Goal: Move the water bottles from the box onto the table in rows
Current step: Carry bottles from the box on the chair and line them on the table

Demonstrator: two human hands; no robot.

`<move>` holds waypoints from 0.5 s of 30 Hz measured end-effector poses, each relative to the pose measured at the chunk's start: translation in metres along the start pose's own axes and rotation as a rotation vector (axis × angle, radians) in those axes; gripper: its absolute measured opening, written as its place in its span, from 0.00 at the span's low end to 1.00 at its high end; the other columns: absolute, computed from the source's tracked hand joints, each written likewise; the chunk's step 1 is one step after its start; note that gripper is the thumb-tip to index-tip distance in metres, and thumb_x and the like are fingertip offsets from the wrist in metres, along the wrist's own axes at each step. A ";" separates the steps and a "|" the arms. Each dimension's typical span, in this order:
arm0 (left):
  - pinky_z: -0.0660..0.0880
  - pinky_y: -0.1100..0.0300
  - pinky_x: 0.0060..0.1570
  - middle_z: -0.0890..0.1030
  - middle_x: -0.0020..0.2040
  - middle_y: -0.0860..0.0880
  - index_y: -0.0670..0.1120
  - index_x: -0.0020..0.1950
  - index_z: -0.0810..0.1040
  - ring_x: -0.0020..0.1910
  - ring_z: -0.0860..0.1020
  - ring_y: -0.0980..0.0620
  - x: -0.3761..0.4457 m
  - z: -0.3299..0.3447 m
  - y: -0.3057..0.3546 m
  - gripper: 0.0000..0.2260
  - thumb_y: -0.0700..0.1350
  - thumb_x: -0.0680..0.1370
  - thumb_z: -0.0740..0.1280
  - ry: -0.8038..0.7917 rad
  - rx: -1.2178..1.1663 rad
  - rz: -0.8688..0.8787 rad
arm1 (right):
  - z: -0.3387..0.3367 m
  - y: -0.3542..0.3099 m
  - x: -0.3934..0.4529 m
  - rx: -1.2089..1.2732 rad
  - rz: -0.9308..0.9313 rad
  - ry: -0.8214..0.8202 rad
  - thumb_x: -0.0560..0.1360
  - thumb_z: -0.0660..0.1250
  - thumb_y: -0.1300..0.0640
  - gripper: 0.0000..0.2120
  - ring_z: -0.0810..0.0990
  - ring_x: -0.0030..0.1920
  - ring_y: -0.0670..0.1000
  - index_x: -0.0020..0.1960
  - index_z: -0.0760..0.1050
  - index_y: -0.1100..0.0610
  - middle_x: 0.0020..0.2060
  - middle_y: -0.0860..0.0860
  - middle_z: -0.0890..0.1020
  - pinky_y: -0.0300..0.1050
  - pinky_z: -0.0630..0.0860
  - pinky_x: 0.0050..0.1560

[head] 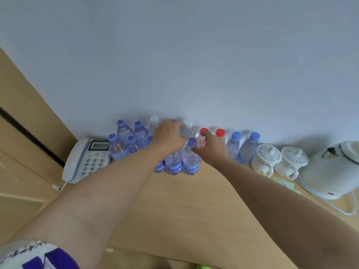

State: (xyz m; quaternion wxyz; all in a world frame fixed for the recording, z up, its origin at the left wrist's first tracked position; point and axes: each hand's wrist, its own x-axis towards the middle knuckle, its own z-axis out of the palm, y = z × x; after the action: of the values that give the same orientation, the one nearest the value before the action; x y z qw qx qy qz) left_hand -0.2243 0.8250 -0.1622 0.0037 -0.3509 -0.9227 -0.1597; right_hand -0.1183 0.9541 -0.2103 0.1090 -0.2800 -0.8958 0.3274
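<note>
At the centre of the frame, against the pale wall (194, 65), the water bottles (124, 140) stood upright in rows on the wooden table (174, 210), some with purple caps, some white, two red, two blue. The left hand (168, 136) lay curled over the top of a purple-capped bottle (173, 162) in the front row, grasping it. The right hand (211, 147) reached in beside another purple-capped bottle (191, 160), fingers bent towards it; whether it gripped could not be told. A telephone (85, 160) sat at the left, two lidded white cups (266, 158) and a white kettle (330, 169) at the right.
</note>
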 end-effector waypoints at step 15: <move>0.71 0.50 0.63 0.74 0.68 0.45 0.49 0.70 0.73 0.69 0.70 0.42 -0.069 0.064 0.172 0.27 0.55 0.73 0.71 -0.281 -0.116 0.771 | -0.099 0.086 -0.207 -0.276 0.608 0.393 0.69 0.75 0.44 0.37 0.71 0.65 0.60 0.73 0.65 0.51 0.64 0.54 0.74 0.53 0.70 0.62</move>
State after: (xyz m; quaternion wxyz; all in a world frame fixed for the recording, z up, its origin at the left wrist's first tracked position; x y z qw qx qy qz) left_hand -0.0544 0.9198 -0.1806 -0.0825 -0.6888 -0.7047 -0.1489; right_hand 0.1261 0.9418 -0.1932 0.1378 -0.6021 -0.7697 0.1611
